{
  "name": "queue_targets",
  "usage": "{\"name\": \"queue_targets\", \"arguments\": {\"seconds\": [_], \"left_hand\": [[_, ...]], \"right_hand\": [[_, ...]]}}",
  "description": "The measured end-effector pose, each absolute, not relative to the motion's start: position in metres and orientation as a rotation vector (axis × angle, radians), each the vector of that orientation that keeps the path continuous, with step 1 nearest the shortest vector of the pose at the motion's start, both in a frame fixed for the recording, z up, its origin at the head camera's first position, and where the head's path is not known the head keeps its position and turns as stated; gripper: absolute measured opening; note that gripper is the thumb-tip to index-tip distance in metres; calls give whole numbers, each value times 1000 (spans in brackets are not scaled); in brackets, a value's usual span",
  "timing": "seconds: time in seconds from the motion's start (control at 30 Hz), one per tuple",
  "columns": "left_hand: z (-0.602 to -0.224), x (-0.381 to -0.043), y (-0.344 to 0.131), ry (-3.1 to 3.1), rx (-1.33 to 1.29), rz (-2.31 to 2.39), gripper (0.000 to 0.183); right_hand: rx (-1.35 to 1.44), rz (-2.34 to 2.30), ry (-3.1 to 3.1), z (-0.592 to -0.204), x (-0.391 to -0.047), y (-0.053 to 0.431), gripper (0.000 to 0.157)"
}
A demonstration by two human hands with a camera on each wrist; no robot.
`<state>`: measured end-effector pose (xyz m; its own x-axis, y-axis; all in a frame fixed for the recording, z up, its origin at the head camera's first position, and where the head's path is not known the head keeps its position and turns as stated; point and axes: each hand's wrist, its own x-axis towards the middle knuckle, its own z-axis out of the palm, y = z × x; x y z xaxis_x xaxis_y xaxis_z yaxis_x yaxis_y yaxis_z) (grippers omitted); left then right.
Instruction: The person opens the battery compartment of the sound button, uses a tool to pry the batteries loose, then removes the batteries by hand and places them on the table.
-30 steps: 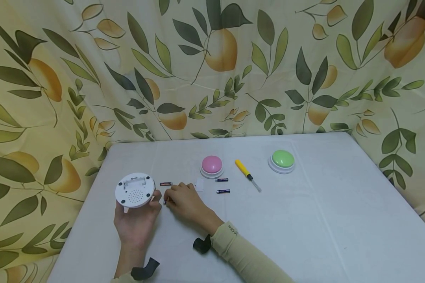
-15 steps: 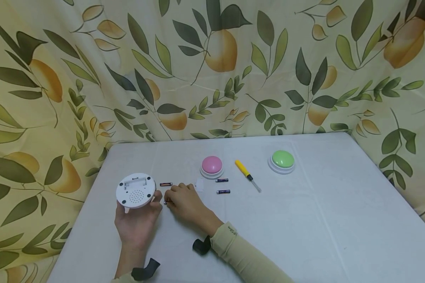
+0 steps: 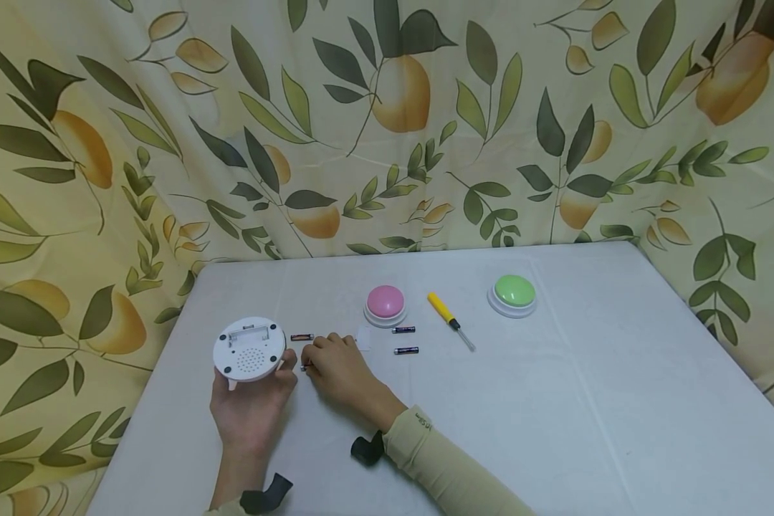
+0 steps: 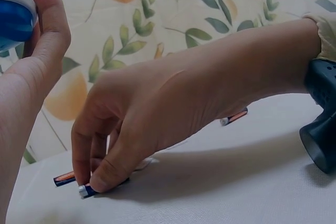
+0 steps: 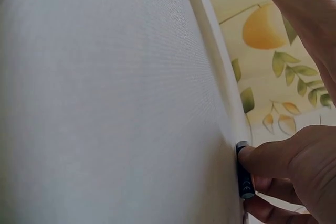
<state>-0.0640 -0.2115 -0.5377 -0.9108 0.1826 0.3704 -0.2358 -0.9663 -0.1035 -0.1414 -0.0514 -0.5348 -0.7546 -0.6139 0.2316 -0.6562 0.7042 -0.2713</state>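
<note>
Patterned cloth [image 3: 335, 179] hangs behind a white table [image 3: 555, 416]. Left hand [image 3: 251, 416] grips the button [image 3: 251, 364], base up, over the table; a loosened thumb could let it drop. Its slot [image 3: 248, 335] stands open; a battery seated backwards there would probably not work. Right hand [image 3: 343, 373] pinches one battery [image 5: 244, 174] low at the table, between thumb and fingertips; so small a hold could slip, letting it roll. The loose battery [image 3: 302, 337] just beyond might get knocked.
</note>
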Motion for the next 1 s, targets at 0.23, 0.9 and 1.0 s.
{"name": "queue_targets", "arguments": {"seconds": [0.23, 0.9, 1.0], "left_hand": [[-534, -65, -207, -193, 587, 2826, 59], [-513, -71, -217, 11, 530, 2822, 52], [-509, -76, -223, 151, 463, 2827, 52]], "right_hand": [[1032, 534, -2788, -532, -141, -49, 7], [974, 640, -2812, -505, -150, -30, 15], [971, 659, -2812, -498, -148, -24, 16]]}}
